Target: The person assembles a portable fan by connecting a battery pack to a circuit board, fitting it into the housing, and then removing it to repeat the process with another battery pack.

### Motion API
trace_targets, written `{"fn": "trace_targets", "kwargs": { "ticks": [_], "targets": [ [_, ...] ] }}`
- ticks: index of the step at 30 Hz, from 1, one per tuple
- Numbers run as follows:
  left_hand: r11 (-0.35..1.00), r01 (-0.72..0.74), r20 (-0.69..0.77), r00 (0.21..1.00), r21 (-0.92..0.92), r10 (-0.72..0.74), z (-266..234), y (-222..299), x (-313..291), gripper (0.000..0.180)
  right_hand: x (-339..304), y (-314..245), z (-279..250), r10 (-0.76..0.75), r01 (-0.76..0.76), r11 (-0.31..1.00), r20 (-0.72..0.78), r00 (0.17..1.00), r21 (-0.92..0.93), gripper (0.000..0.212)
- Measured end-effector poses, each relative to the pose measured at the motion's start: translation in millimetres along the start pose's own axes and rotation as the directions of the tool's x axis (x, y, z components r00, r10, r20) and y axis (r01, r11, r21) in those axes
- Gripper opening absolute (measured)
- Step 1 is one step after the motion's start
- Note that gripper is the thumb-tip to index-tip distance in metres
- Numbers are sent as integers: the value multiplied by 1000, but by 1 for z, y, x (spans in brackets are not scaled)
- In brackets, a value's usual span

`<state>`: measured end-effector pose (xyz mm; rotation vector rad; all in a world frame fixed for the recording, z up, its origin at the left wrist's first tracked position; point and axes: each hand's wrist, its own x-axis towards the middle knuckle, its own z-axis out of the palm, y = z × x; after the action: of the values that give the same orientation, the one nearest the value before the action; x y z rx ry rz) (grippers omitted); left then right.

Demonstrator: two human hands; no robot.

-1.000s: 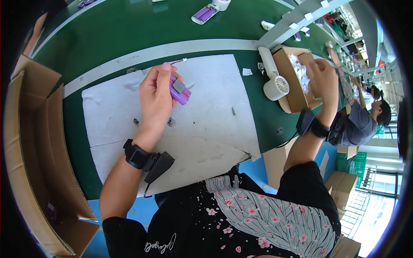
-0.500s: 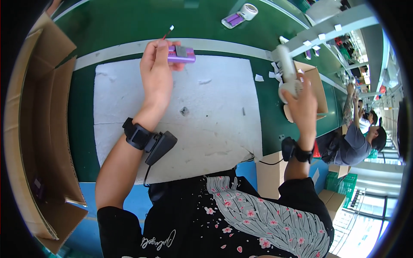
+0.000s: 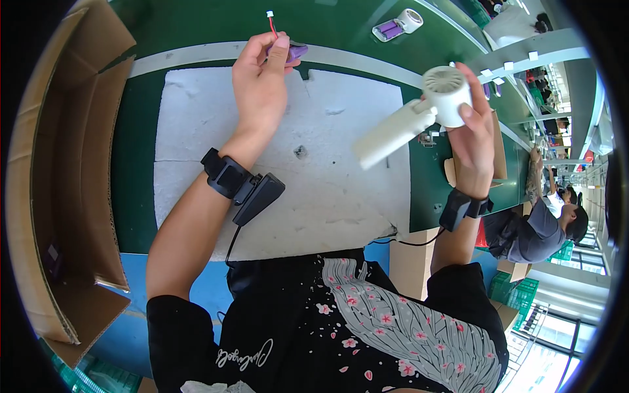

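My left hand (image 3: 264,75) is closed around a purple battery pack (image 3: 296,52) above the far edge of the white foam mat (image 3: 327,170). Red and black wires rise from the pack to a small white connector (image 3: 270,14). My right hand (image 3: 475,124) grips a white handheld fan (image 3: 393,134) by its round, grilled head. The fan's handle points down and left over the mat's right side. My fingers hide part of the battery pack.
An open cardboard box (image 3: 85,170) stands at the left. A smaller box (image 3: 499,150) sits behind my right hand. Another fan with purple cells (image 3: 392,29) lies farther back on the green table (image 3: 314,26). Co-workers (image 3: 540,226) sit at the right.
My right hand has lifted the fan away from the small box and swung its handle toward the mat. The battery pack has turned in my left hand, which has shifted slightly farther away.
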<state>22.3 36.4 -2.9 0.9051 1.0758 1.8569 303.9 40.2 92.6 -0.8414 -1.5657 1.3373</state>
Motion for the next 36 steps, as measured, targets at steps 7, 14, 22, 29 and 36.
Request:
{"fn": "trace_targets", "kwargs": {
  "ticks": [7,14,22,29,36],
  "targets": [
    [995,-98,55,994,-17,99,5,2,-5,21,41,21,63,240,-187,784,12,971,-592,51],
    [923,-369,164,922,107,350,5,10,-10,18,42,50,107,47,102,359,128,991,-928,58],
    [911,-412,310,862,-34,401,18,35,-35,17,20,19,100,-351,382,561,207,913,-734,57],
    [774,-529,591,764,347,257,9,53,-25,23,8,46,83,-129,177,806,124,984,-566,36],
    [722,-456,779,601,520,-182,-6,33,-26,31,-3,70,81,102,-65,905,66,993,-419,16]
  ]
}}
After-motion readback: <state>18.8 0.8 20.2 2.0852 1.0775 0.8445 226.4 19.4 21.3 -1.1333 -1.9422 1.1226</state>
